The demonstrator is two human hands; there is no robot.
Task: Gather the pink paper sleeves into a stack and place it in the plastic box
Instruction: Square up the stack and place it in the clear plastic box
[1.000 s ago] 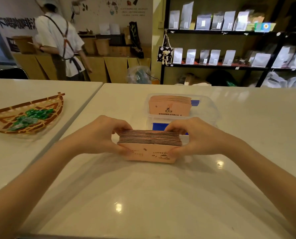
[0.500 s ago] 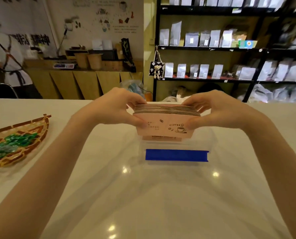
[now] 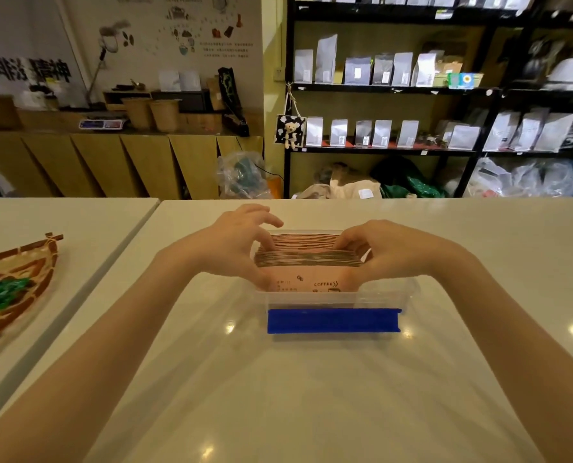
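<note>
A stack of pink paper sleeves [image 3: 307,274] stands on edge inside the clear plastic box [image 3: 383,300], its lower part below the box rim. The front sleeve shows a "COFFEE" print. My left hand [image 3: 235,248] grips the stack's left end and my right hand [image 3: 383,250] grips its right end, fingers over the top edges. A blue latch [image 3: 333,320] runs along the box's near side. More pink sleeves sit behind the held stack in the box, mostly hidden.
The box rests on a white table [image 3: 312,396]. A woven basket [image 3: 28,265] with green wrapped items lies on the adjoining table at the left. Beyond the table stand a wooden counter and black shelves with pouches.
Both hands carried the stack from the table in front of the box, up over it, then lowered it into the box. The person at the back counter has left the view.
</note>
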